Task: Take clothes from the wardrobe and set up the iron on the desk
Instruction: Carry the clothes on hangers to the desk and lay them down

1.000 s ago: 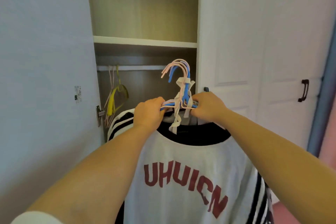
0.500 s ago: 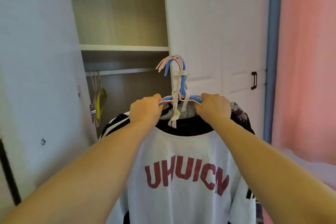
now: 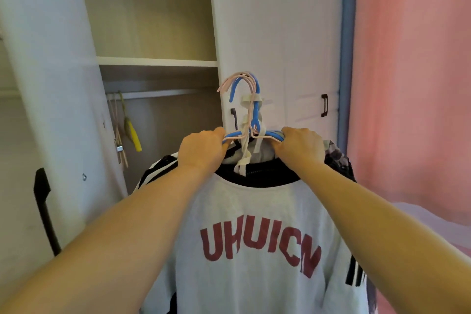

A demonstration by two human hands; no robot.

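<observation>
Bunch of hangers (image 3: 251, 112) with white T-shirt (image 3: 254, 237) carried farther right, clear of wardrobe rail (image 3: 163, 94), now before closed wardrobe door (image 3: 277, 33); pink curtain (image 3: 413, 84) fills more of right side.

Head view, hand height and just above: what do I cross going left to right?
Open door's black handle → yellow hanger on the rail → left hand → bundled hanger hooks → right hand → closed door's handle → pink curtain.

Soft daylight – pink cast right | dim wardrobe (image 3: 158, 120) interior | edges bowed
</observation>
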